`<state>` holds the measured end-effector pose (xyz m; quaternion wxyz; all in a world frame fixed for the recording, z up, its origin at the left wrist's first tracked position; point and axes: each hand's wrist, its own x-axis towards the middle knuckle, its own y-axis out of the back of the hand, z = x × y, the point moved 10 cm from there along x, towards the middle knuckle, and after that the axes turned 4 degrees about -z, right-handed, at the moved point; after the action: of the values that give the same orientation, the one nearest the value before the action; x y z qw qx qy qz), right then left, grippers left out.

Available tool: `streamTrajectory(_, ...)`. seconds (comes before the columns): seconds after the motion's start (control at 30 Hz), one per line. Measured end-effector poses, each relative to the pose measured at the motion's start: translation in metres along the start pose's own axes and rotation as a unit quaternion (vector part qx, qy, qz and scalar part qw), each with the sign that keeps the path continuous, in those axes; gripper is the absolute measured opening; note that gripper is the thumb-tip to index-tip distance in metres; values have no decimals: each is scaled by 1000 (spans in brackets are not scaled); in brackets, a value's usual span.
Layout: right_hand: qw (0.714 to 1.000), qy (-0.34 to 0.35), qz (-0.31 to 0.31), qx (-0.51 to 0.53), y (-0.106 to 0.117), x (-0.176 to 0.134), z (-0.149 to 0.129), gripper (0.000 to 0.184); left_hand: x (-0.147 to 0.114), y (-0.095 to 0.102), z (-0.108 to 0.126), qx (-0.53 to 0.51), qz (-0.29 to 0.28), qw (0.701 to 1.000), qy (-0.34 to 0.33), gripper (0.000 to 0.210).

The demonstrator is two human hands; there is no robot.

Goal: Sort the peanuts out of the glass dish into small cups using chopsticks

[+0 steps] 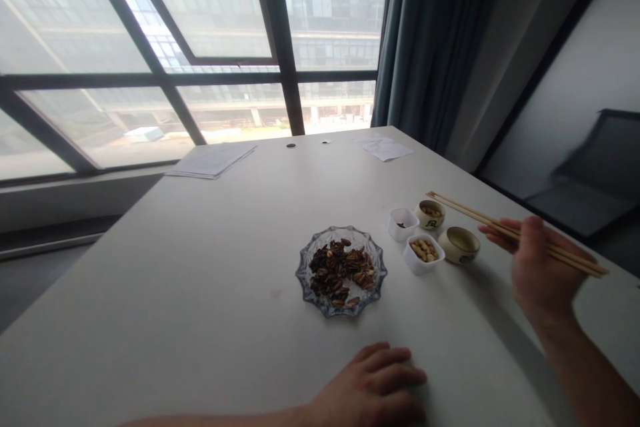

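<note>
My right hand [543, 263] grips a pair of wooden chopsticks [480, 217], raised at the right side of the table. Their tips are close together above the far cream cup [429, 223]; whether a small piece sits between them I cannot tell. That cup holds brownish pieces, and a second cream cup [466, 256] stands nearer my hand. Beside them are a white plastic cup [404, 233] with a few dark bits and another white cup [423, 267] with tan, nut-like pieces. Palm down on the table, my left hand [375, 383] lies with fingers apart, below a scalloped glass dish [306, 240] of mixed dark and brown pieces.
A white table [200, 293] spreads before me. Stacked papers [213, 160] lie at its far left, and a crumpled sheet [385, 147] at the far right. Windows and a dark curtain [425, 33] stand behind it. A dark chair [595, 173] is off to the right.
</note>
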<state>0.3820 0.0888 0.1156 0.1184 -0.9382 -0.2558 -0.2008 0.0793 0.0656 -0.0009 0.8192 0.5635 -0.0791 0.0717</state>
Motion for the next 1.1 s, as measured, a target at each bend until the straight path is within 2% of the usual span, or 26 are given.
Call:
streamTrajectory(0.23, 999, -18, -31, -3, -1, 3, 8, 28, 0, 1, 1, 0, 2, 1000, -1, 23)
streamTrajectory(0.37, 1000, 4, 7, 10, 1, -2, -2, 36, 1, 2, 2, 5, 1, 1000, -2, 24)
streamTrajectory(0.43, 1000, 3, -3, 24, -6, -8, -3, 37, 1, 1, 1, 6, 0, 1000, -1, 23)
streamTrajectory(0.6, 988, -20, -136, 65, -53, -49, -2, 38, 0, -5, -1, 15, 1, 1000, 3, 21)
streamTrajectory(0.7, 965, -48, -246, 82, -89, -88, -4, 36, 0, -6, -1, 23, 1, 1000, 5, 22)
streamTrajectory(0.77, 951, -74, -286, 92, -105, -110, -3, 33, 0, -6, 0, 22, 4, 1000, 2, 22)
streamTrajectory(0.93, 922, -109, -355, 111, -130, -136, 9, 32, -1, -8, -1, 17, 19, 1000, 3, 21)
streamTrajectory(1.1, 909, -127, -382, 109, -139, -142, 24, 36, -2, -10, 0, 18, 25, 1000, -2, 22)
